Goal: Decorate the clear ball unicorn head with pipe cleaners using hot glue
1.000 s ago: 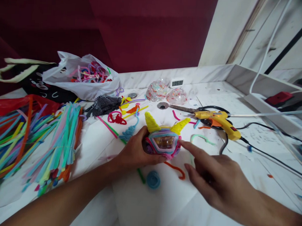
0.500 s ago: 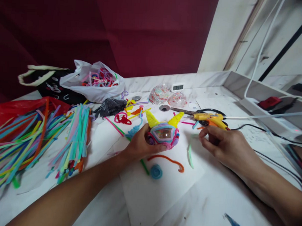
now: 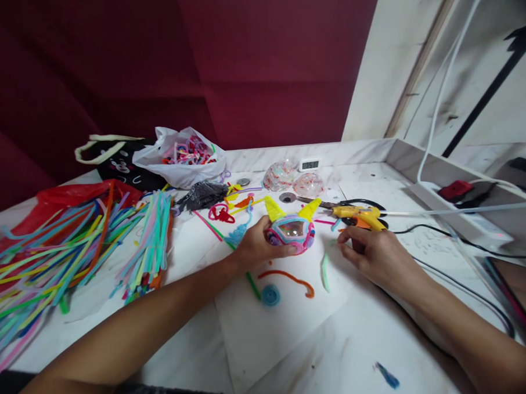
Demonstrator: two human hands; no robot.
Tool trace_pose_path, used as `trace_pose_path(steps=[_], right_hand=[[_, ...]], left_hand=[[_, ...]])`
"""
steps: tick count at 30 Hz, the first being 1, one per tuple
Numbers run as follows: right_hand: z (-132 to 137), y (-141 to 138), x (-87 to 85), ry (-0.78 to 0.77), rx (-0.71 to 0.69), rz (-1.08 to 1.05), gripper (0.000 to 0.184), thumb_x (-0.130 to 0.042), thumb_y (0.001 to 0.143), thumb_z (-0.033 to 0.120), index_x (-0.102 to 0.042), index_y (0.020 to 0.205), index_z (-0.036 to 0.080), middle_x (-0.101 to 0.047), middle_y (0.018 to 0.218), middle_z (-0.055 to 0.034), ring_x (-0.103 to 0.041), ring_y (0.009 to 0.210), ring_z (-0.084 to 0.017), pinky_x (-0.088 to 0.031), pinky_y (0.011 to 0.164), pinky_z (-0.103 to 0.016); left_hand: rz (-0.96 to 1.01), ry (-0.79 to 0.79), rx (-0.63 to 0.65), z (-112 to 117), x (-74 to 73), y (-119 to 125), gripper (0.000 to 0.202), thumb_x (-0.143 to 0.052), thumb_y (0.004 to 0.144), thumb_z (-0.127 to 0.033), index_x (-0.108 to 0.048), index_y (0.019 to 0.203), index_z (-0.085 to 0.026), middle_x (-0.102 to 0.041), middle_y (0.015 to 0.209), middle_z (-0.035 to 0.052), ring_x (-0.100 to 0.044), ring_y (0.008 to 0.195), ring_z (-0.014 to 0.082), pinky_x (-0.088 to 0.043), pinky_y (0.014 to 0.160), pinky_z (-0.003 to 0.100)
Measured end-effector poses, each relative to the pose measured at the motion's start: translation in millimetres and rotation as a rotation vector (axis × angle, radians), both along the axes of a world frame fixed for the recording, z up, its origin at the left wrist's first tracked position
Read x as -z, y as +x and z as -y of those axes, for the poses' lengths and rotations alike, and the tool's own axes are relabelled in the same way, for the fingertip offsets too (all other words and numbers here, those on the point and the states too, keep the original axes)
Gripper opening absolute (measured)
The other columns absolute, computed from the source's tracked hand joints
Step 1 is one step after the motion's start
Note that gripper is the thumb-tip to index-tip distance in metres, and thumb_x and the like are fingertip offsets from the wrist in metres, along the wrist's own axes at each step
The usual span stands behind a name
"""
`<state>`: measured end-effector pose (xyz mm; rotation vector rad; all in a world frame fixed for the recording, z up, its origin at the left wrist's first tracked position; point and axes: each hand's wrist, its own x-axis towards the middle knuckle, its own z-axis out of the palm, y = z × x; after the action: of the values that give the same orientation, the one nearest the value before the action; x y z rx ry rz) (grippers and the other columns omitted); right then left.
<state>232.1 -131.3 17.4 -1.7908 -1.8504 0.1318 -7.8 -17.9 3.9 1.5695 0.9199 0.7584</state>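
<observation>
My left hand (image 3: 257, 244) is closed around the side of a horned pipe-cleaner ornament (image 3: 293, 228), its thumb along the lower edge. Pink, blue and purple coils frame a shiny clear window, and two yellow horns stand on top. To the right, my right hand (image 3: 369, 248) is pinched, thumb against fingers; whatever is between the tips is too small to make out. Close by these fingertips lies a pale green pipe-cleaner piece (image 3: 325, 272). Below the ornament, an orange pipe cleaner (image 3: 288, 274) and a blue coiled disc (image 3: 270, 295) rest on white paper (image 3: 278, 348).
A yellow glue gun (image 3: 359, 214) lies behind my right hand, near scissors (image 3: 310, 202) and a black cable. Pipe-cleaner bundles (image 3: 150, 238) cover the left side. Behind them stand a white bag (image 3: 159, 170) of scraps and clear domes (image 3: 281, 176). A power strip (image 3: 463, 211) sits right.
The camera view has shifted, so the things on the left appear farther right. My left hand keeps hold of the ornament, and my right hand stays pinched in nearly the same spot.
</observation>
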Motion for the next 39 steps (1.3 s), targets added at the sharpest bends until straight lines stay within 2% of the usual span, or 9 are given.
trace_pose_path(steps=[5,13,19,27,33,39], right_hand=[[2,0,-4.2,0.036,0.045,-0.025,0.018,-0.05,0.083,0.037,-0.063,0.085,0.024,-0.055,0.055,0.0031,-0.05,0.05,-0.014,-0.034,0.052,-0.028],[5,-1,-5.5,0.069,0.057,-0.03,0.018,-0.05,0.082,0.037,-0.063,0.087,0.025,-0.059,0.056,0.0033,-0.053,0.051,-0.015,-0.036,0.053,-0.029],[6,-5,-3.7,0.091,0.025,-0.026,0.017,-0.05,0.083,0.035,-0.063,0.085,0.025,-0.058,0.054,0.0048,-0.052,0.047,-0.013,-0.035,0.05,-0.028],[10,-13,-2.9,0.124,-0.058,-0.022,0.015,-0.05,0.087,0.034,-0.061,0.088,0.024,-0.057,0.054,0.0059,-0.051,0.046,-0.011,-0.037,0.05,-0.025],[14,-17,-2.7,0.16,-0.092,-0.012,0.016,-0.047,0.091,0.032,-0.061,0.093,0.023,-0.061,0.06,0.0038,-0.054,0.049,-0.012,-0.039,0.051,-0.026],[15,-21,-2.7,0.164,-0.115,0.018,0.014,-0.047,0.091,0.031,-0.059,0.092,0.024,-0.06,0.059,0.0054,-0.056,0.049,-0.011,-0.039,0.05,-0.024]], left_hand=[[-0.086,0.075,0.027,5,2.0,9,0.06,-0.089,0.047,-0.039,-0.054,0.092,-0.018,-0.06,0.081,-0.0033,-0.056,0.072,0.0118,-0.043,0.06,0.021],[-0.152,0.115,0.078,11,0.8,10,0.061,-0.086,0.053,-0.044,-0.052,0.097,-0.019,-0.061,0.089,-0.001,-0.059,0.082,0.0158,-0.046,0.066,0.024],[-0.123,0.092,0.105,11,1.0,10,0.065,-0.084,0.057,-0.044,-0.053,0.108,-0.019,-0.066,0.104,0.0048,-0.062,0.093,0.0209,-0.051,0.077,0.031],[-0.072,0.06,0.15,10,-0.9,9,0.071,-0.085,0.058,-0.042,-0.052,0.116,-0.018,-0.066,0.115,0.0076,-0.062,0.106,0.0243,-0.05,0.089,0.035],[-0.048,0.041,0.166,9,-0.8,8,0.07,-0.085,0.059,-0.041,-0.052,0.117,-0.019,-0.066,0.117,0.0075,-0.063,0.107,0.0241,-0.051,0.09,0.036],[-0.022,0.031,0.179,5,4.0,8,0.07,-0.084,0.06,-0.041,-0.053,0.119,-0.02,-0.066,0.118,0.0068,-0.062,0.109,0.0237,-0.05,0.092,0.035]])
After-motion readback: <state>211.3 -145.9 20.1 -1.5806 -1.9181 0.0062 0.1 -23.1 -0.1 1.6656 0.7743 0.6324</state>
